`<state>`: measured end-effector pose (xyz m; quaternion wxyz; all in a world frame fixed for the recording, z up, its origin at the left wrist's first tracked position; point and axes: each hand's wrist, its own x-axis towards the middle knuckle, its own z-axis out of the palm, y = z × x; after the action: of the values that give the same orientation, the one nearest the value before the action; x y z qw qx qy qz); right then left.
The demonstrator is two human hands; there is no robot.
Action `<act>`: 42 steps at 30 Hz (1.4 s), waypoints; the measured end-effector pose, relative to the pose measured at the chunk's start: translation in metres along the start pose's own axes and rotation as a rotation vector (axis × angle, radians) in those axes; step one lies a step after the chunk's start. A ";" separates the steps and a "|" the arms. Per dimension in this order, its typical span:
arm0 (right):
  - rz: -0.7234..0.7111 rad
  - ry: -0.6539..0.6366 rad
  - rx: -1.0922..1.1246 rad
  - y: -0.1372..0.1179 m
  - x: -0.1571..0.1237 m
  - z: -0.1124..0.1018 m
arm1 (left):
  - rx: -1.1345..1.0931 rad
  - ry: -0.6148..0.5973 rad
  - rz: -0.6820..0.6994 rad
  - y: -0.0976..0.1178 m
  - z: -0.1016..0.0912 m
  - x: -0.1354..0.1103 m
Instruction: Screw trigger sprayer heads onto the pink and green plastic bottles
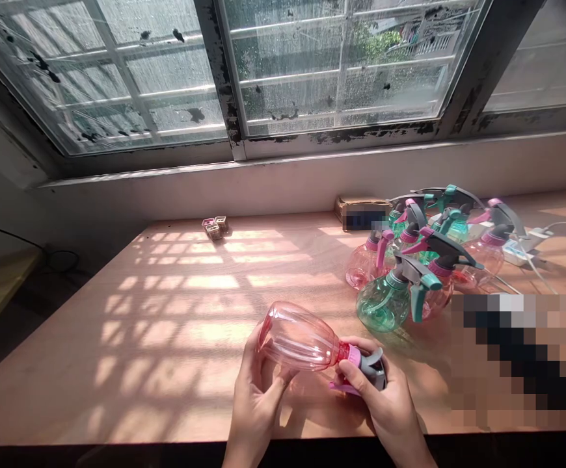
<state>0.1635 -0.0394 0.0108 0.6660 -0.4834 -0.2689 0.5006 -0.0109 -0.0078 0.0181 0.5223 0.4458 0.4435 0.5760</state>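
Pink spray bottle (300, 335), held tilted nearly onto its side above the front part of the desk (166, 403), base to the left and grey spray head (373, 370) to the right; from where I stand, both of the person's hands are seen gripping it; the left hand (256, 390) cups the base end, its thumb reaching under the clear body; the right hand (388, 389) is closed around the neck end, its thumb near the pink collar (354, 355) and its other fingers partly hidden behind.

Just beyond the right hand, a green spray bottle (383, 302) with a grey and teal head stands upright; a cluster of pink and green spray bottles (442, 246) is crowded behind it and to its right, overlapping so that I cannot count them surely; to the cluster's left rear, a brown box (363, 203) lies near the wall; at its right, a white electrical fitting (518, 252) with cables; toward the far left edge, small blocks (215, 227) sit grouped together; sunlight through the barred window (283, 65) lays a grid of bright patches on the wood.
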 end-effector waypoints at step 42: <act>0.002 -0.056 -0.016 -0.002 -0.001 0.001 | -0.032 0.024 -0.011 -0.001 -0.004 -0.001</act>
<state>0.1630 -0.0403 0.0133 0.6538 -0.4746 -0.2911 0.5124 -0.0151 -0.0089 0.0164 0.5270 0.4281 0.4430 0.5854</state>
